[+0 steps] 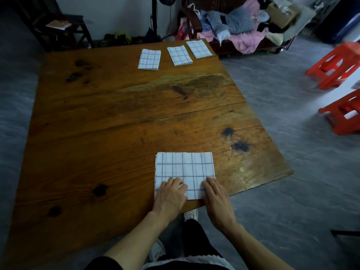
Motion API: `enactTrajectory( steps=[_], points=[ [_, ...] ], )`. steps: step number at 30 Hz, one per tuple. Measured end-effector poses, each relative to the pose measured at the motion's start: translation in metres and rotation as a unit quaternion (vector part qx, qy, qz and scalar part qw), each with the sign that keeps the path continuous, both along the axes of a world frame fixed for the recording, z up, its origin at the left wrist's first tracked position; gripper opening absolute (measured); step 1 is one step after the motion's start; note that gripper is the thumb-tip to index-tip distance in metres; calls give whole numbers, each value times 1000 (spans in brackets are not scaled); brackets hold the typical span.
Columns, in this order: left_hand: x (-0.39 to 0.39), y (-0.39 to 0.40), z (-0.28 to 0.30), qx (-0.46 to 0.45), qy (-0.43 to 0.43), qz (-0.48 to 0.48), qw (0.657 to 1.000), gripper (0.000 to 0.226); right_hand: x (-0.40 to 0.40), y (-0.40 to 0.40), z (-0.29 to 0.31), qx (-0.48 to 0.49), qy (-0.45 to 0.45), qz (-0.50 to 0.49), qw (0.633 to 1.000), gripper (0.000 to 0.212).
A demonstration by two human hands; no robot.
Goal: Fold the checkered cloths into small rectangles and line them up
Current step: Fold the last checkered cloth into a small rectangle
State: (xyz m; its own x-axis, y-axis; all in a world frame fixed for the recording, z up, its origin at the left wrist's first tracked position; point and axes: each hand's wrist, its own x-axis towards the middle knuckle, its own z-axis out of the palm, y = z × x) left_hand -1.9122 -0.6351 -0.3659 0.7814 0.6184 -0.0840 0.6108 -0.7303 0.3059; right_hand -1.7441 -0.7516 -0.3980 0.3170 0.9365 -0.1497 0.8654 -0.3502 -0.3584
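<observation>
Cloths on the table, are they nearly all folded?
Three folded cloths already lie in a row at the table's far edge. A fourth cloth is in hand: left hand and right hand press on its near edge. It looks bigger, so probably needs another fold, then joins the row.

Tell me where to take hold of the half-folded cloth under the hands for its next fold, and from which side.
Probably take the cloth at its right short edge, pinching both corners, coming in from the right. It lies flat and wider than deep, larger than the three folded cloths at the far edge. The left hand and right hand lie flat on its near edge, without grip.
</observation>
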Motion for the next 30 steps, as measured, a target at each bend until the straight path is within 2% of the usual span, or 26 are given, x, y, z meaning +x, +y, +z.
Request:
enactTrajectory(
  steps=[8,12,18,22,25,28,30],
  points=[
    [-31,18,-14,15,41,-15,999,43,14,-13,2,-30,-29,-7,999,59],
    [-56,28,-15,33,65,-13,997,47,21,-16,-2,-25,-40,-41,998,49],
    [-73,37,-11,30,106,-21,994,50,18,-18,2,-26,-31,-51,998,50],
    [-85,42,-5,33,125,3,992,51,17,-15,13,-27,-28,-62,997,67],
    [-84,40,2,39,85,9,996,44,14,-10,19,3,-25,-69,997,75],
    [-76,33,7,45,32,-18,998,41,6,-5,20,48,-9,-42,998,64],
    [-66,31,9,38,41,-43,998,43,-5,-1,23,66,-3,-3,998,51]
  ],
)
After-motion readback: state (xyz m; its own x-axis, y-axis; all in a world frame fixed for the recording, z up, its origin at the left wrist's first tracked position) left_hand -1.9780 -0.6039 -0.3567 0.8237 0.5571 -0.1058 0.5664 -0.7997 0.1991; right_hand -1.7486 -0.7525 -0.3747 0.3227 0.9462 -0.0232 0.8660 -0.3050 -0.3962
